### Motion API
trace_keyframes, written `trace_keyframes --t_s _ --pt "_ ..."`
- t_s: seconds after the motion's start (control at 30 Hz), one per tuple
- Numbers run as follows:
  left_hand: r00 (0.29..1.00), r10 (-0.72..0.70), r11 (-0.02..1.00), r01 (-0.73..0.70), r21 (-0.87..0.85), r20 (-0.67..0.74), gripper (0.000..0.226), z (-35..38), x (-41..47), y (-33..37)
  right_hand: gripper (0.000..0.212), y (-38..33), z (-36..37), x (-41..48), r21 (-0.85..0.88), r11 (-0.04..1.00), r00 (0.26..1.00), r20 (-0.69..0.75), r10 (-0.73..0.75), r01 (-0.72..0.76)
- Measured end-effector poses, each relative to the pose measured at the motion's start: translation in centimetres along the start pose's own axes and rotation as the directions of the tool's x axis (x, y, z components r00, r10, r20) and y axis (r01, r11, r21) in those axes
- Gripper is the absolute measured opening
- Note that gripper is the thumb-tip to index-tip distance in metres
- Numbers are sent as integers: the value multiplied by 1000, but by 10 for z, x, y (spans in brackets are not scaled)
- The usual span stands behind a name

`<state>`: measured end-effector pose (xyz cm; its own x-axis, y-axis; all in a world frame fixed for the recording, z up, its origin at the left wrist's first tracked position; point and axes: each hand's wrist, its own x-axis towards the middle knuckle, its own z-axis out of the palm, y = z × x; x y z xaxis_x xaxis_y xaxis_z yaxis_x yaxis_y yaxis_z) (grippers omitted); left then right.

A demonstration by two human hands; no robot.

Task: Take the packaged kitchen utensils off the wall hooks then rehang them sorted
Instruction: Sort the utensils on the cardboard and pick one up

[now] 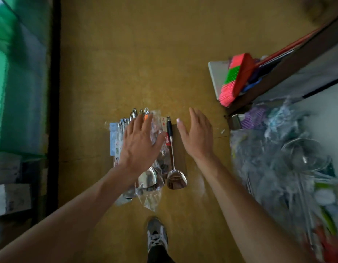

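A pile of packaged steel utensils [147, 179] in clear plastic sleeves lies on the yellow-brown floor, handles pointing away from me. Beside it on the right lies a steel spatula [172, 164] with a black grip and a red label. My left hand [140, 147] hovers flat over the pile with fingers spread and holds nothing; I cannot tell whether it touches the wrapping. My right hand [197, 135] is open just right of the spatula, palm facing left, apart from it.
More wrapped utensils and steel ware [289, 168] are heaped at the right. A pink and green broom head [236, 78] leans by a dark shelf edge [289, 69]. A green panel [16, 82] stands at the left. My shoe [156, 236] is below the pile.
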<state>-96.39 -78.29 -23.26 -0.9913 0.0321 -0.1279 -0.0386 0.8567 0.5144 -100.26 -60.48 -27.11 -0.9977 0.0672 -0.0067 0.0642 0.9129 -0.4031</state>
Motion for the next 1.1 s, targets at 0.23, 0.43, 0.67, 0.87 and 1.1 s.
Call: trace_keyframes --t_s 0.23,0.43,0.67,0.87,1.1 --pt "981 181 957 -160 242 -66 77 -106 -57 27 75 -59 -113 -69 -29 992 988 -92 -122 120" --pt "954 287 920 -248 302 -89 79 -175 -101 65 76 -98 -198 -135 -81 990 977 -174 -127 114" --pt "895 440 857 -395 330 -70 77 -204 -139 133 76 -89 -278 -186 -158 987 966 -254 -52 11" --pt "844 536 794 -502 343 -5 79 -185 -156 210 75 -35 -327 -223 -140 986 938 -345 37 -91" --pt "729 677 672 -668 319 101 81 -102 -209 344 74 93 -383 -307 -133 948 877 -434 207 -289"
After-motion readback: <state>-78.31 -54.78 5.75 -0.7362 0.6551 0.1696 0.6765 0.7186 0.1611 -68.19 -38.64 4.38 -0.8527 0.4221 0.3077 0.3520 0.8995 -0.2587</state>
